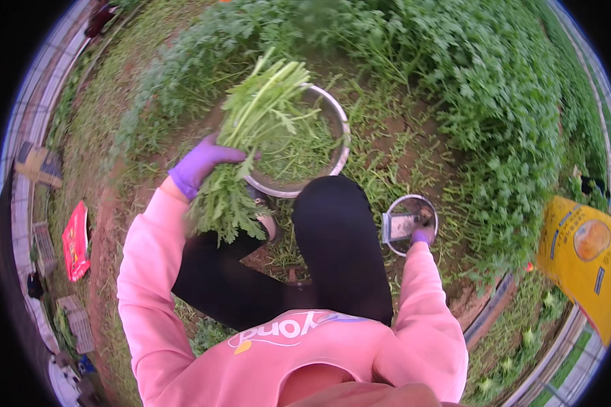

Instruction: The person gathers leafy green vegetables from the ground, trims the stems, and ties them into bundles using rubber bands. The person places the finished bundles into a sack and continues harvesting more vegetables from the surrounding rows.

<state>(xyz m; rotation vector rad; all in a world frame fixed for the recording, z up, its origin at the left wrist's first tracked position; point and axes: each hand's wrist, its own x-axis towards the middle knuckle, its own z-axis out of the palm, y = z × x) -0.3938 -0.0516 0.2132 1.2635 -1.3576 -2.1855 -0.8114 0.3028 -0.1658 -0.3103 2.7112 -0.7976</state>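
Observation:
My left hand (207, 161), in a purple glove, is closed round a bunch of leafy greens (265, 102), its pale stems pointing away from me and its leaves hanging towards my knee. The bunch partly covers a round metal basin (342, 119) with loose greens inside. At the right, my right hand (422, 236), also gloved in purple, reaches into a small round container (436, 216). A flat pale rectangular object (400, 226) lies across that container's left side. The fingers there are mostly hidden, so their grip cannot be made out.
Dense leafy plants (489, 102) stand ahead and to the right. A yellow printed bag (580, 254) is at far right. To the left lie a red packet (76, 241), a cardboard box (39, 165) and plastic crates (76, 323). Cut stems litter the soil.

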